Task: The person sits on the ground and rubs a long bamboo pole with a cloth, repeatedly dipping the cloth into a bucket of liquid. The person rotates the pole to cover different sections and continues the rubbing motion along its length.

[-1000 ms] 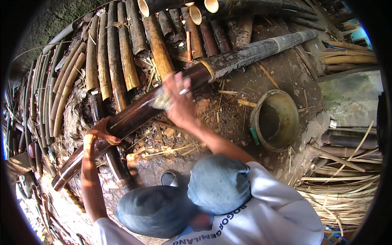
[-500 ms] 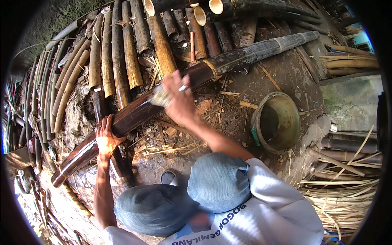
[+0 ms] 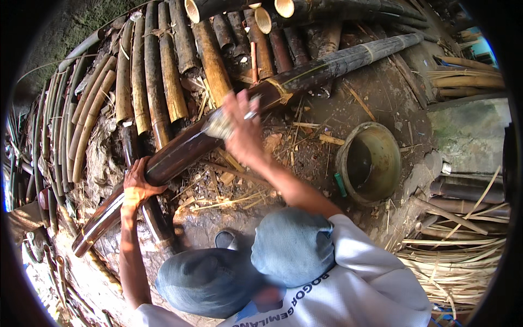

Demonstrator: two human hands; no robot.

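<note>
A long dark bamboo pole, wet and glossy, lies slanted from lower left to upper right, with a pale ring at one joint. Over its lower left part my left hand is closed, the thumb pointing right along the near side. Farther up, my right hand presses a pale, fibrous scrubbing wad against the pole. Motion smears those fingers, and a small shiny spot shows on one. Below the pole crosses a shorter dark bamboo piece, bearing it near my left hand.
Rows of cut bamboo poles lie beyond and to the left. A round, greenish basin with liquid stands at right, beside a green object. Shavings litter the ground. Split strips are heaped lower right, near a concrete block.
My right hand and the wad have moved slightly up and right along the pole. My left hand keeps its hold near the same place.
</note>
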